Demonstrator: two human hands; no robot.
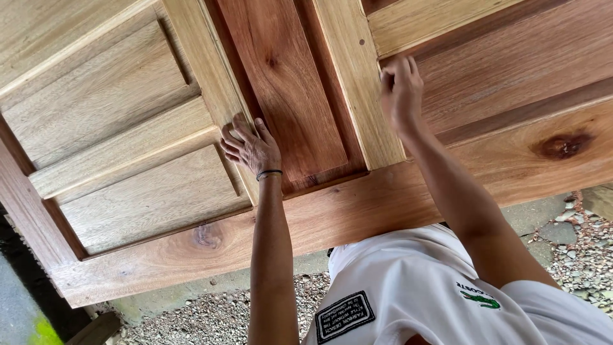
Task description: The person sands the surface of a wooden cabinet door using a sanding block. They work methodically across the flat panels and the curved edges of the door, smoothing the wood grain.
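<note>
A large panelled wooden door (128, 89) of pale and reddish boards lies flat in front of me. My left hand (252, 147), with a dark band at the wrist, rests open and palm down on a pale upright strip beside the reddish centre panel (281, 83). Farther right, my right hand (401, 89) has its fingers curled shut and pressed against the edge of another pale strip (357, 83), where it meets a reddish panel. Its fingertips hide whether it holds anything.
The door's lower rail (357, 204) has dark knots (562, 145). Below its edge are gravel ground (217, 316) and a concrete slab (543, 217). My white shirt (408, 287) fills the lower right. A dark gap with a green patch (38, 329) is at lower left.
</note>
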